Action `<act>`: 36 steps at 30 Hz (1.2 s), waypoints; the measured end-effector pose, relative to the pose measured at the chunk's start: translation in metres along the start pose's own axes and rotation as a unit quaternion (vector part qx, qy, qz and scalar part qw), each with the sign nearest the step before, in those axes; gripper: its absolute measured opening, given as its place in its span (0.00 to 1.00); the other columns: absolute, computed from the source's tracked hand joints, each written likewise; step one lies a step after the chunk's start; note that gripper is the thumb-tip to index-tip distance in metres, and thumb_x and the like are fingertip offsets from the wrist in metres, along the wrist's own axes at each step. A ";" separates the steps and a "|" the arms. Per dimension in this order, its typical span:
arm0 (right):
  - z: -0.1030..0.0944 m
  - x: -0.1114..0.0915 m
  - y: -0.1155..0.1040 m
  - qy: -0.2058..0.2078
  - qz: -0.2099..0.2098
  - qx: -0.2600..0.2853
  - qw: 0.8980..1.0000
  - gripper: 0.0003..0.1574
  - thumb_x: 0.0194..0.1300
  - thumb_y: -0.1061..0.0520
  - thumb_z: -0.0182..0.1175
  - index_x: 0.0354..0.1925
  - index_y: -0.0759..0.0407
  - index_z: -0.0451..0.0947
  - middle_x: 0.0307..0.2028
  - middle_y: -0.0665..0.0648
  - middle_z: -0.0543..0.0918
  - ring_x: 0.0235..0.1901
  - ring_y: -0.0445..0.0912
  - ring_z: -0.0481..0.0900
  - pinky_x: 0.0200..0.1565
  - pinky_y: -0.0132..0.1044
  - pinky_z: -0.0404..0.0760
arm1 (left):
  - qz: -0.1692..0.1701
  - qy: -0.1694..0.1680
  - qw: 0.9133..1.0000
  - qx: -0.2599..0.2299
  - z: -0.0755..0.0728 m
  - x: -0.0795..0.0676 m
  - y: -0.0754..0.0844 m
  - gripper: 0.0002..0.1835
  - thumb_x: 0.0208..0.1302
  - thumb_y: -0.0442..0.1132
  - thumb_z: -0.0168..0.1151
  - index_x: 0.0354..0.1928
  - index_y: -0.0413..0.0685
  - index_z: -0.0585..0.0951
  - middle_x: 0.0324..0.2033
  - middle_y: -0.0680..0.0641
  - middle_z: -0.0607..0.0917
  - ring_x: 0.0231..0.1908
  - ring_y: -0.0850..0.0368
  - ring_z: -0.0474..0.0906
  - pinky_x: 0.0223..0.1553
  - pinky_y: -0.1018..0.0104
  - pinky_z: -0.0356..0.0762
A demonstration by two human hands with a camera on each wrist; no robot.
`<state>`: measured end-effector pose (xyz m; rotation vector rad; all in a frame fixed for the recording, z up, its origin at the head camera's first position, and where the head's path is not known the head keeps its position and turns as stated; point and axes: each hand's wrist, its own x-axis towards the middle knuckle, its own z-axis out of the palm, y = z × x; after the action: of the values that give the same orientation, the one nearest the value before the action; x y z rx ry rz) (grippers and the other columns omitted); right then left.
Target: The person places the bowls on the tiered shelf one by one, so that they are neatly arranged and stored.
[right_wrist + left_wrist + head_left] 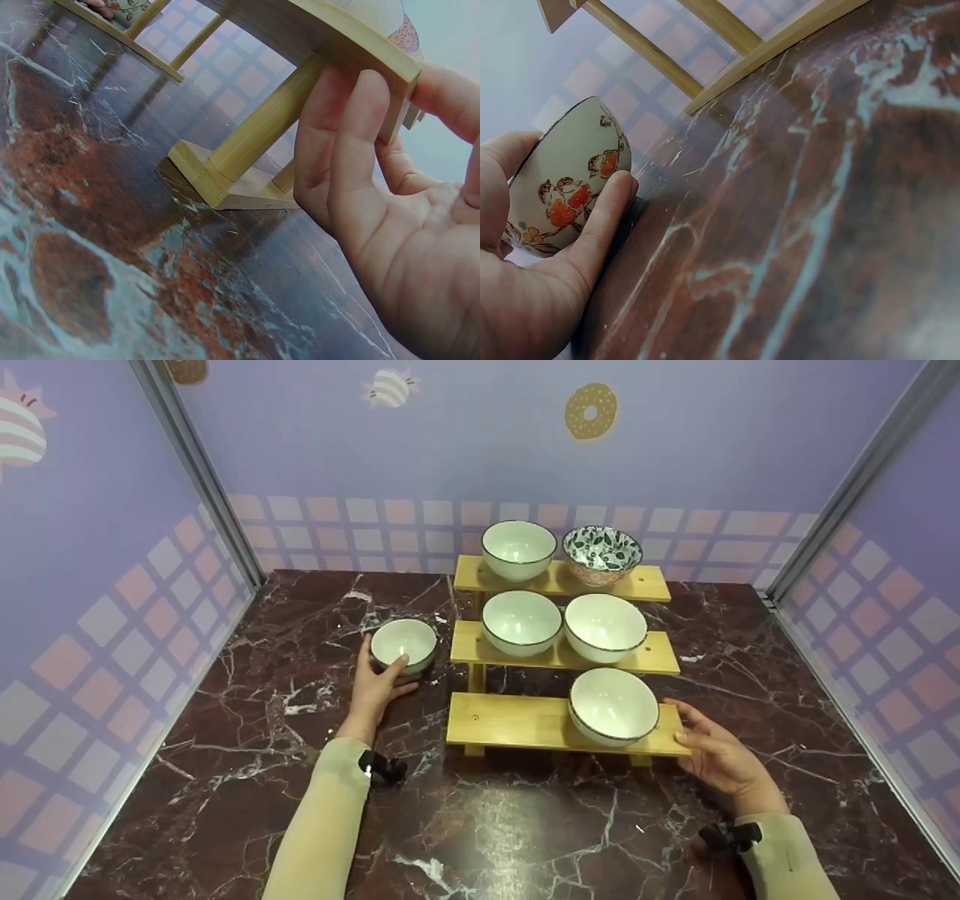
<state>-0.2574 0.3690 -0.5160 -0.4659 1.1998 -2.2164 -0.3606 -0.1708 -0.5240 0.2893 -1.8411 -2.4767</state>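
Observation:
My left hand (375,681) grips a small bowl (401,637) left of a three-tier wooden stand (517,720), its thumb at the near rim. In the left wrist view, the bowl (574,176) has red-orange fruit and brown leaves painted outside, and fingers wrap its side close to the dark tabletop. My right hand (718,754) holds the right end of the stand's lowest board. Seen from the right wrist, its fingers (358,124) curl under that board (330,30) beside a round post (262,124). A white bowl (613,706) sits on the lowest tier's right side.
Two pale bowls, left (521,622) and right (606,626), stand on the middle tier. The top tier bears a pale bowl (519,547) and a leaf-patterned bowl (602,551). Lilac panels (480,450) enclose the dark marbled table (525,840) at the back and sides.

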 end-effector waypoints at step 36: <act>0.001 0.000 -0.001 -0.007 -0.005 -0.011 1.000 0.36 0.79 0.73 0.30 0.73 0.46 0.61 0.55 0.54 0.83 0.46 0.44 0.89 0.44 0.29 0.91 | 0.033 -0.013 0.999 0.009 -0.007 -0.029 0.013 0.51 0.72 0.32 0.62 0.84 0.63 0.41 0.81 0.36 0.44 0.31 0.52 0.88 0.37 0.62 0.94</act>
<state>-0.2569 0.3688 -0.5150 -0.4967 1.2177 -2.2068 -0.3317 -0.1765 -0.5102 0.1957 -1.8530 -2.4318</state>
